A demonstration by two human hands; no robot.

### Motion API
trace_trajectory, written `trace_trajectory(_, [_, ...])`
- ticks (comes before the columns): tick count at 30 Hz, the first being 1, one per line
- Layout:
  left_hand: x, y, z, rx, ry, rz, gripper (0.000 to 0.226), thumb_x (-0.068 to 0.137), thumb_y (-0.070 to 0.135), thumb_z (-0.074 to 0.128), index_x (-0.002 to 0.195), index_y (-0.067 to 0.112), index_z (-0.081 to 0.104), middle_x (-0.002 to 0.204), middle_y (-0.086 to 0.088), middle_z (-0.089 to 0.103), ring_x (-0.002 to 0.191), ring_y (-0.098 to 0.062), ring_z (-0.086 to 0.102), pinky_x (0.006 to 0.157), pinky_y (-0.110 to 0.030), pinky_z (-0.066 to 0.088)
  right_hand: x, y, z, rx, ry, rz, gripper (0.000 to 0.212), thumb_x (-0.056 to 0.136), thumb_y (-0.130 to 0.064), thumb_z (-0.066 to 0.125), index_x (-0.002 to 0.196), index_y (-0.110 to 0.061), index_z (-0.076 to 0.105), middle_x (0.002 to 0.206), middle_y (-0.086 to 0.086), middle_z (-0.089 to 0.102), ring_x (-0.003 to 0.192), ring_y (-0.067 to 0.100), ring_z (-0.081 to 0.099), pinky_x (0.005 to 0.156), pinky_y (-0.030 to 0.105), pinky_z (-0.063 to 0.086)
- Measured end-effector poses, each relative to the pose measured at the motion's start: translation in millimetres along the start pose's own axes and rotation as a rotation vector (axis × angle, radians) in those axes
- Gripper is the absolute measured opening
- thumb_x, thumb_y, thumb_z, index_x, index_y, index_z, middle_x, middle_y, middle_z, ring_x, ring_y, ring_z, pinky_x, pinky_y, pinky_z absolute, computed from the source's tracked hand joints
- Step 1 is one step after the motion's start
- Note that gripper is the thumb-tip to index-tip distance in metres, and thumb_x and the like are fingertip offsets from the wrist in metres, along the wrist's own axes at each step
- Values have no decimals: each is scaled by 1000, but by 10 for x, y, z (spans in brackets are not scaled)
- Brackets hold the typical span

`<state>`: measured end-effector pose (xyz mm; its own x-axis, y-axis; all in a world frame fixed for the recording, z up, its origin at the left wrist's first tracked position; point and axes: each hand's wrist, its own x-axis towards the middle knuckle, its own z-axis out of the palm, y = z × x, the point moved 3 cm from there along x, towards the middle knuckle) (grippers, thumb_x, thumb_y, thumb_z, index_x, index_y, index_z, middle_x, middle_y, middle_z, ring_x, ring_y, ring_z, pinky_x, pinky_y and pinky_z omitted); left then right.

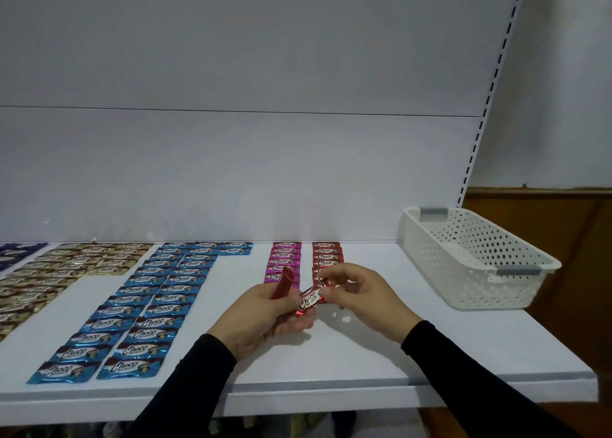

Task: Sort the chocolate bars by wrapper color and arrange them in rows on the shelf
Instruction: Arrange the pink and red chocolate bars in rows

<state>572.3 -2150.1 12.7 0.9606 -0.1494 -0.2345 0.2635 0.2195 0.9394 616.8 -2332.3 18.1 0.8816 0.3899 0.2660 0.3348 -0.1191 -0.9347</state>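
- Red bar (309, 300): held in the air just in front of the red row (326, 259), label up, probably so its colour can be checked before it is laid down.
- Right hand (359, 297) pinches the bar's far end; left hand (265, 318) cups its near end, fingers curled.
- Left hand also grips a second red bar (283, 283), upright, likely a reserve for the same row.
- Pink row (284, 260) lies just left of the red row; blue rows (149, 305) further left, gold rows (59, 272) beyond.
- White basket (477, 259) stands well right of the red row, on the shelf (364, 355); contents not discernible.
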Motion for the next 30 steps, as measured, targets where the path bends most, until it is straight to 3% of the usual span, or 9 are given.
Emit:
trace_trajectory(2, [-20,-12,22,19,-11,-3,19,99,3,57,114,-6,64,92,-22,73,71,-26,73,56,-23,58,-41,6,-1,-77,2,-47,27,78,-11,81,102,-20,73,104,7,69,85,18,67,80,32,55])
trace_trajectory(3, [-31,-15,36,33,-14,-5,19,98,4,57,113,-5,64,91,-22,74,69,-25,73,55,-22,58,-61,-1,0,-120,5,-83,28,77,-10,82,102,-19,74,106,5,68,88,17,67,83,30,55])
trace_trajectory(6, [-45,-28,61,67,-9,-3,17,99,5,58,111,-4,64,88,-21,74,64,-22,71,53,-22,57,-118,-52,-19,-287,-16,-163,24,77,-11,82,100,-16,76,103,-4,68,90,7,64,79,18,49])
trace_trajectory(10, [-62,-52,92,82,-11,-5,20,99,8,59,114,-5,63,93,-24,74,62,-21,71,54,-22,58,-184,-56,-46,-447,-47,-217,22,77,-12,81,97,-20,76,96,-10,69,85,6,62,74,19,49])
trace_trajectory(14, [-80,-32,72,111,82,19,20,99,13,60,111,-2,65,83,-17,74,55,-19,63,49,-27,56,-213,23,-129,-427,22,-123,22,77,-10,78,90,-28,75,94,-14,68,82,7,61,75,24,50])
trace_trajectory(18, [-36,-22,-94,104,241,17,30,102,29,56,104,1,67,71,-10,65,51,-15,52,43,-24,41,-304,114,-194,-384,77,75,9,79,-23,77,82,-31,74,94,-19,67,87,-5,61,74,13,47])
trace_trajectory(20, [-26,-15,-135,42,263,7,29,102,31,55,100,4,67,67,-6,61,52,-14,48,41,-21,35,-321,148,-180,-372,83,130,4,80,-25,77,82,-28,74,94,-19,68,88,-5,62,79,18,52])
trace_trajectory(24, [-14,-56,-168,-24,259,-77,31,102,28,50,87,4,63,61,-7,53,43,-13,42,39,-19,31,-301,156,-178,-455,71,117,1,82,-27,74,83,-28,74,95,-16,67,90,-3,61,87,24,52])
trace_trajectory(30, [-41,-81,-181,47,248,9,23,103,7,45,105,-5,64,74,-15,58,50,-15,47,45,-25,38,-264,183,-179,-501,66,99,5,85,-28,72,83,-28,75,92,-14,66,86,0,62,84,27,53])
